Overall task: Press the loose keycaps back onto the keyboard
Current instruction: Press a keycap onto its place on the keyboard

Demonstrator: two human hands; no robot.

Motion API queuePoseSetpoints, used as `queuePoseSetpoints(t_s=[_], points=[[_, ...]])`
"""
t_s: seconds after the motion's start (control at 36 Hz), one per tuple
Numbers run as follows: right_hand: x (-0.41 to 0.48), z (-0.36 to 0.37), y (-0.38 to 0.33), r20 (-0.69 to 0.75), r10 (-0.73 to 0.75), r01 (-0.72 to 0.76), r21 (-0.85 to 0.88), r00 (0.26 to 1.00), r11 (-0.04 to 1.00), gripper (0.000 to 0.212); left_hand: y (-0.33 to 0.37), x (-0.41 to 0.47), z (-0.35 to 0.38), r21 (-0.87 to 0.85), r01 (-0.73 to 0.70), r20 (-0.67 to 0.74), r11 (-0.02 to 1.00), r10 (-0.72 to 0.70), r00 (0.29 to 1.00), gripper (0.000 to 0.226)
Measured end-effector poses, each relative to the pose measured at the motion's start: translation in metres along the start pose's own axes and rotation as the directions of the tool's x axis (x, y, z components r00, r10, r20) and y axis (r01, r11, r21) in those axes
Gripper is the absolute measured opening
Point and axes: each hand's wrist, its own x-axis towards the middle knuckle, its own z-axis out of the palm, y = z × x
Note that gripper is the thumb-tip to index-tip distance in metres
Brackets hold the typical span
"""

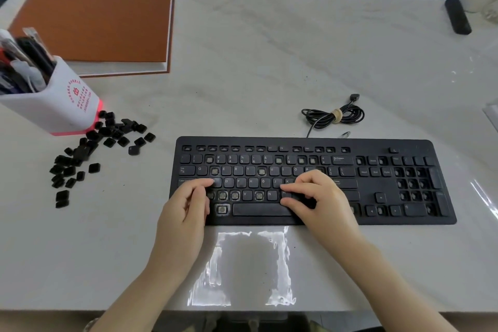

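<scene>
A black keyboard lies on the white table, with many bare sockets among its keys, mostly in the function row, the bottom letter row and the number pad. My left hand rests on its left end, fingertips pressing on a key near the A and S spot. Over the right half of the letter block my right hand lies with fingers stretched left, touching keys around M and K. A heap of several loose black keycaps sits on the table well to the left of the keyboard.
A white pen holder full of pens stands just behind the keycap heap. An orange-covered book lies at the back left. The keyboard's coiled cable rests behind it. A black device lies at the far right.
</scene>
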Motion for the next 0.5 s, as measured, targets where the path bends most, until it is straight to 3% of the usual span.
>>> queuePoseSetpoints(t_s=[0.33,0.42,0.5], points=[[-0.001,0.006,0.003,-0.043,-0.039,0.038,-0.014,0.998,0.999,0.018,0.006,-0.005,0.001,-0.086,-0.021,-0.005,0.996,0.02,1.0,0.014],[-0.007,0.014,0.007,-0.167,-0.154,0.146,-0.059,0.974,0.988,0.014,0.008,-0.006,0.001,-0.089,-0.03,0.009,0.996,0.031,0.999,0.012],[-0.012,0.02,0.013,-0.254,-0.348,0.29,-0.24,0.903,0.927,0.019,0.01,-0.005,0.0,-0.086,-0.046,0.027,0.995,0.049,0.998,0.014]])
